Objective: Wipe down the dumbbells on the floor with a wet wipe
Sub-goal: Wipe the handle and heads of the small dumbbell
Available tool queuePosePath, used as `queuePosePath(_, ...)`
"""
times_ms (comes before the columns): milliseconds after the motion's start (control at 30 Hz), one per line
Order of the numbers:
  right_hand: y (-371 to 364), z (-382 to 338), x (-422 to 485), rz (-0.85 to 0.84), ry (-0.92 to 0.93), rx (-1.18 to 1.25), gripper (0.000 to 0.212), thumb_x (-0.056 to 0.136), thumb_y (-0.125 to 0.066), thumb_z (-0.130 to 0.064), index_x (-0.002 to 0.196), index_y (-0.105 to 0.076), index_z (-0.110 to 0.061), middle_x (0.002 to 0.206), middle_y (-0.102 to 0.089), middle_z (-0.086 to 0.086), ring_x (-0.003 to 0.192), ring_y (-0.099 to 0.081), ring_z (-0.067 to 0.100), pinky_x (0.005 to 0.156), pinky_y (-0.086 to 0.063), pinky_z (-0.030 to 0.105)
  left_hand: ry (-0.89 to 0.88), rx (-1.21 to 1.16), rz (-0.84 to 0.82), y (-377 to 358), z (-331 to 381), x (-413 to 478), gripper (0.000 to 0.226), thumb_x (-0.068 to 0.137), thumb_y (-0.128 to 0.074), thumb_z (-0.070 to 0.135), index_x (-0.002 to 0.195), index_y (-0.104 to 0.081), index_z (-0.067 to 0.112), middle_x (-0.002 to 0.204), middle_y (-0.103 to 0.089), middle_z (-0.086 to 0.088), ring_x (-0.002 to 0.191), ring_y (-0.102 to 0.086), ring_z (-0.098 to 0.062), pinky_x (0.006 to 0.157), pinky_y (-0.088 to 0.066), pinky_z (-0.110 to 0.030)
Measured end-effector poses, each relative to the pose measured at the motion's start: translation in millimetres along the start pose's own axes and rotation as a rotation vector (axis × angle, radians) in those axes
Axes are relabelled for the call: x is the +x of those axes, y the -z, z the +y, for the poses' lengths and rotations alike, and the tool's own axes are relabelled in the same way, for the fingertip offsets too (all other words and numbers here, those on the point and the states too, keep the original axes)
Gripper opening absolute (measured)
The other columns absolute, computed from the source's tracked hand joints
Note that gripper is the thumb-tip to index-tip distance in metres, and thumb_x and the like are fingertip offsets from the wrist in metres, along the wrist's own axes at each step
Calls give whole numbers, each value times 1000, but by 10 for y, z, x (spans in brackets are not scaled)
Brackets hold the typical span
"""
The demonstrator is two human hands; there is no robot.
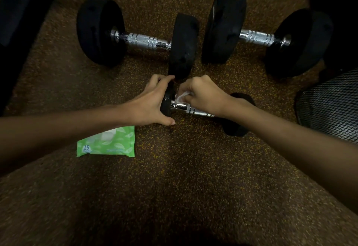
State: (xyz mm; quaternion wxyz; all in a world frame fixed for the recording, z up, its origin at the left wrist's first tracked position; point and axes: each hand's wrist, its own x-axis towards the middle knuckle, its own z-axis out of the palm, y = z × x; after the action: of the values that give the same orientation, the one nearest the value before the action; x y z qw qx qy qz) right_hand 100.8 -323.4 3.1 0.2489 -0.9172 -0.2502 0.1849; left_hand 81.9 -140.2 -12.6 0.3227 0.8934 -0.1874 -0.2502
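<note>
A small dumbbell [195, 111] with black ends and a chrome handle lies on the speckled floor at the centre. My left hand [153, 102] grips its left black end. My right hand [203, 94] holds a crumpled white wet wipe [182, 97] pressed against the handle beside that end. Two larger dumbbells lie further back: one at the left [143, 40], one at the right [257, 37], both with chrome handles and black weights.
A green pack of wipes [106, 145] lies on the floor under my left forearm. A black mesh bin [329, 106] stands at the right edge. Dark equipment fills the left edge and top right corner.
</note>
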Motion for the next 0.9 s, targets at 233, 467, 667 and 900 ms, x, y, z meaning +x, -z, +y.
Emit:
queuePosePath(233,80,141,-112,-4,-111,119,13,86,-64,-9,94,-74,-13,90,-73,0,87,-65,9,72,-47,13,2,1,-13,23,-8,24,121,61,-86,32,150,-7,16,139,-19,-3,128,-27,-14,102,-24,-18)
queuePosePath(467,-57,5,35,40,-136,47,15,88,-58,-6,95,-72,-8,88,-69,6,86,-61,13,61,-35,10,-7,8,-15,29,-6,24,121,61,-86,32,150,-7,15,138,-20,-4,120,-26,-8,101,-25,-17)
queuePosePath(667,-66,24,-122,68,11,16,18,88,-58,-3,100,-71,-7,94,-58,0,83,-52,6,64,-33,0,-11,18,-15,15,-13,28,122,60,-86,33,150,-7,15,135,-21,-3,123,-26,-11,103,-24,-17)
queuePosePath(900,-3,99,-32,40,-173,121,15,88,-61,-11,95,-74,-13,94,-72,4,95,-64,12,76,-46,17,13,13,-27,32,-22,53,123,59,-86,35,150,-5,16,137,-20,-3,129,-28,-17,106,-27,-21)
